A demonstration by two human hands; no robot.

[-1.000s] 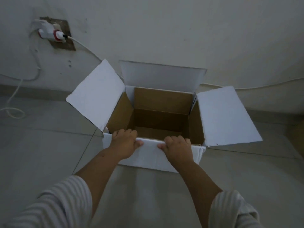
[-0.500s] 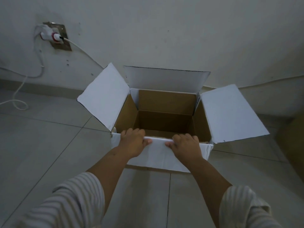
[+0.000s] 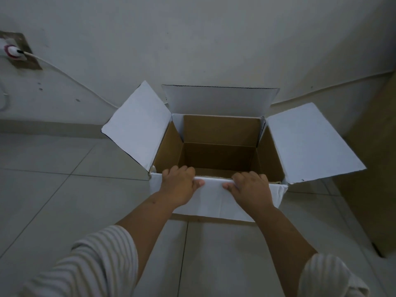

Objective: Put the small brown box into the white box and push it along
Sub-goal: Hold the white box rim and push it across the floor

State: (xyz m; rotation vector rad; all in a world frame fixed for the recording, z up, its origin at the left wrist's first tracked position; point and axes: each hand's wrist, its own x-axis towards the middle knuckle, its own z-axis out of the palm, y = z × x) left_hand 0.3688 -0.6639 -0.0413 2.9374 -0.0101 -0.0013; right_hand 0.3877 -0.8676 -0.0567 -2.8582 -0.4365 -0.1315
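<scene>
The white box (image 3: 216, 200) is sitting open on the tiled floor (image 3: 53, 189) close to the wall (image 3: 214, 39), both hands grasping its near rim: left hand (image 3: 179, 185) and right hand (image 3: 251, 189) curling fingers over the edge. The small brown box is not showing inside. Pushing well probably means keeping pressure even so the box is sliding straight.

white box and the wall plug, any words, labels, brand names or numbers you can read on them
None can be read.
white box: its outer wall and open flaps are plain white, inside plain brown, no print or label showing.
wall plug: white with a red ring, no lettering legible; too small and dim to tell.
brown carton at the right edge: nothing printed on the visible face.
</scene>
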